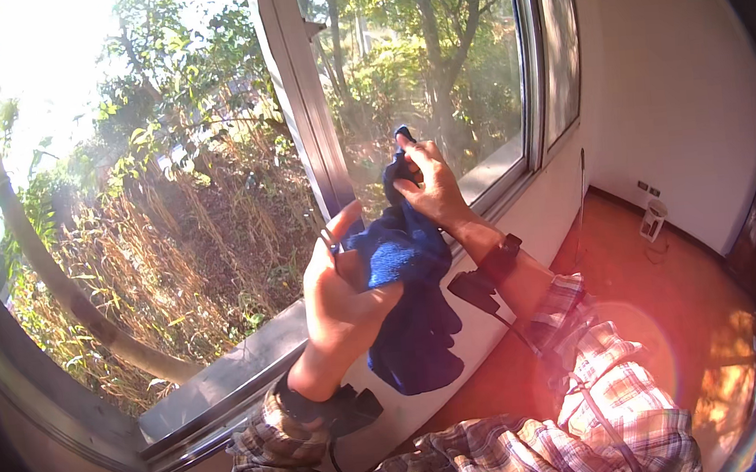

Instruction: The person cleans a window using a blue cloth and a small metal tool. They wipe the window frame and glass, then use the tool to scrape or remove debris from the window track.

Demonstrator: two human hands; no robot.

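Observation:
A dark blue cloth (pixel 417 306) hangs in loose folds in front of the window frame and the wall below it. My right hand (pixel 430 185) pinches its bunched upper end between thumb and fingers, close to the glass pane (pixel 399 81). Lower and to the left, my left hand (pixel 342 292) has the cloth's left side between its thumb and curled fingers, with the index finger extended. A ring shows on one left finger. Folds of cloth hide some of the left fingertips.
An upright metal window frame (pixel 304 102) divides the glass pane from the left opening, above a metal sill track (pixel 225 408). Black devices with cables are on both wrists. A small white object (pixel 653 219) stands on the reddish floor (pixel 620 270) by the far wall.

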